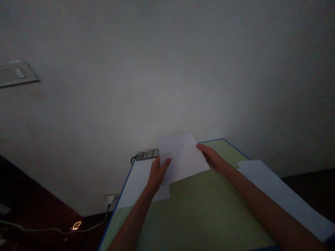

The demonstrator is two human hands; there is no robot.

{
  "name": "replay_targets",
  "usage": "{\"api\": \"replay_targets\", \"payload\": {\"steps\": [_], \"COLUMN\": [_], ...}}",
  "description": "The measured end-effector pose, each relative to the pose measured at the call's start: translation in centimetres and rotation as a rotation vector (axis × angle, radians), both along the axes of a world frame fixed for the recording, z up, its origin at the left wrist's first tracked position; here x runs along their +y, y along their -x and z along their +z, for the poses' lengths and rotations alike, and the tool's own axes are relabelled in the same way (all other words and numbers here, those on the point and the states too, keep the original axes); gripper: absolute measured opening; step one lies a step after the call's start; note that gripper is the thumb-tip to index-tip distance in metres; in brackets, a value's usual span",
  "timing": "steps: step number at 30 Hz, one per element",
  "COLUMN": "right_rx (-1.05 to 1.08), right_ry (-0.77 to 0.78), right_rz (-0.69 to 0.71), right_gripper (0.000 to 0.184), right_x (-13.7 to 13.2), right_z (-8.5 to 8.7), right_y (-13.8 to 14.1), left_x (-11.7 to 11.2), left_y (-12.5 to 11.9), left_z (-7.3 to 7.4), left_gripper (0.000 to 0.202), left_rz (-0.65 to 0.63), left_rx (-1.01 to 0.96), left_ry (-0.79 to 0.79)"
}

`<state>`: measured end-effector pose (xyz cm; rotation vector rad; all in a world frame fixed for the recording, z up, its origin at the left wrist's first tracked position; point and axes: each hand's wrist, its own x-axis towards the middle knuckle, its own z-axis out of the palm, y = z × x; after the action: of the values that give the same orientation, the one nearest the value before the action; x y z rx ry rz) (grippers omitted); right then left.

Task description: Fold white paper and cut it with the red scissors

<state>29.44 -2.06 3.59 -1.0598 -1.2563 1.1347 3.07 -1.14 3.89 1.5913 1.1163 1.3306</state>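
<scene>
A white sheet of paper is lifted and tilted above the far end of a green table with a blue edge. My left hand grips the sheet's left side, thumb on top. At the sheet's right edge my right hand pinches it with closed fingers. Below the left hand another white sheet lies flat on the table's left side.
A stack of white paper lies along the table's right edge. A small dark device sits at the far left corner by the white wall. A wall socket and white cable are low on the left, over a dark floor.
</scene>
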Motion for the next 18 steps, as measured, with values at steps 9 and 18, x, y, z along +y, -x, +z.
{"api": "replay_targets", "payload": {"steps": [9, 18], "right_rx": [0.128, -0.036], "right_ry": [0.054, -0.127], "right_rz": [-0.01, -0.044], "right_gripper": [0.045, 0.032], "right_x": [0.1, 0.0], "right_z": [-0.5, -0.6], "right_y": [0.1, 0.1], "left_x": [-0.2, 0.2], "left_y": [-0.4, 0.2], "left_z": [-0.2, -0.7], "left_gripper": [0.04, 0.043], "left_rz": [-0.07, -0.119], "left_rx": [0.013, -0.221], "left_ry": [0.074, 0.333]}}
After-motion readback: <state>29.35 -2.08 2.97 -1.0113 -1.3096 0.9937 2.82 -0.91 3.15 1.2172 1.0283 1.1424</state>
